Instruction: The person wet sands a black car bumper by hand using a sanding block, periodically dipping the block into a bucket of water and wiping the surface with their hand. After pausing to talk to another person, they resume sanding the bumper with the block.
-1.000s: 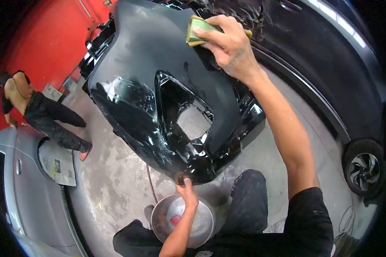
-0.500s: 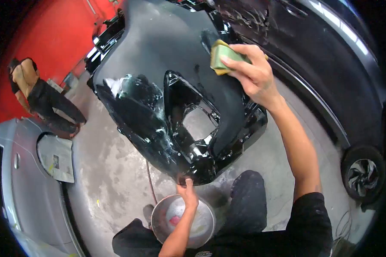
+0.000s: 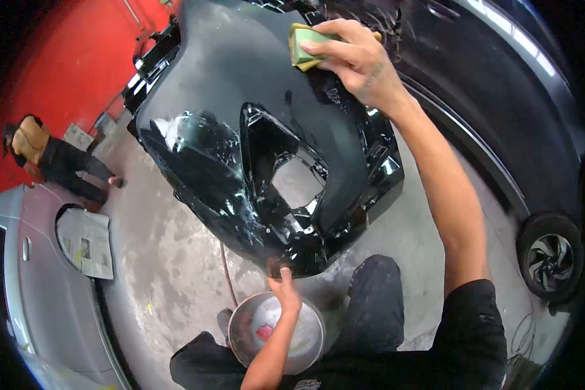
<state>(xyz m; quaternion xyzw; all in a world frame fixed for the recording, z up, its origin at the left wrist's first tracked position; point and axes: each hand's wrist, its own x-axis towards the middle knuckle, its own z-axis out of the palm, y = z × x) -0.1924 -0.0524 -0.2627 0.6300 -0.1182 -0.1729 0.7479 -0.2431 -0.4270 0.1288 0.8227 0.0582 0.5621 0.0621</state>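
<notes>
Red wall (image 3: pixel 52 84) and stained grey floor (image 3: pixel 169 266) surround me, with a dark car (image 3: pixel 500 104) to the right and a person (image 3: pixel 55 156) stooping near a silver car (image 3: pixel 55 299) to the left. My right grip (image 3: pixel 363 65) is closed around a green block (image 3: pixel 310 49) with a yellow sheet (image 3: pixel 307 65) about it, at the far right of the black bumper (image 3: pixel 234 58). My left grip (image 3: pixel 286 291) clasps the bumper's near end, thumb on top, above a round basin (image 3: pixel 243 318).

White glare streaks the glossy black panel (image 3: pixel 224 97), while fisheye distortion curves the view's edges into dark corners.
</notes>
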